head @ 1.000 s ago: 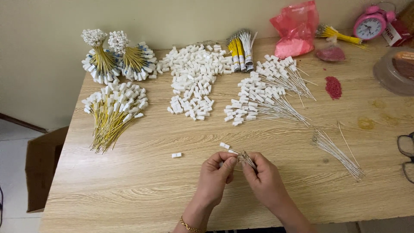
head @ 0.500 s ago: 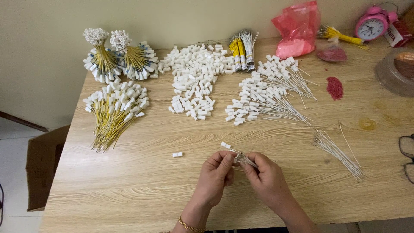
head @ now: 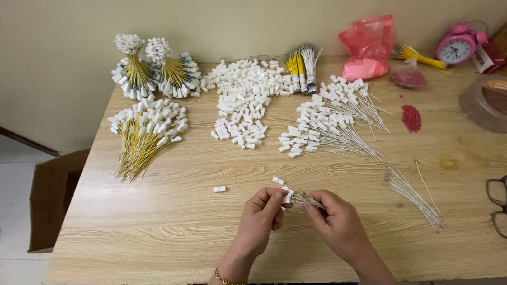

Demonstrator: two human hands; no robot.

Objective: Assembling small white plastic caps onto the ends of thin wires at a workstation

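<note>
My left hand (head: pixel 262 216) and my right hand (head: pixel 336 222) meet near the table's front edge, both pinching a small bunch of thin white wires (head: pixel 302 198) with white plastic caps at their left ends. A single loose white cap (head: pixel 219 189) lies on the wood to the left of my hands. A bundle of bare white wires (head: pixel 413 195) lies to the right of my right hand.
On the wooden table (head: pixel 174 232) lie a heap of white caps (head: pixel 244 103), capped white wires (head: pixel 327 124), capped yellow wires (head: pixel 145 132), tied bundles (head: pixel 153 71), a pink bag (head: pixel 368 47), a pink alarm clock (head: pixel 456 46), red granules (head: pixel 411 117) and glasses (head: pixel 497 203).
My hands have stayed in the same spot. The fingers have shifted slightly on the small wire bunch.
</note>
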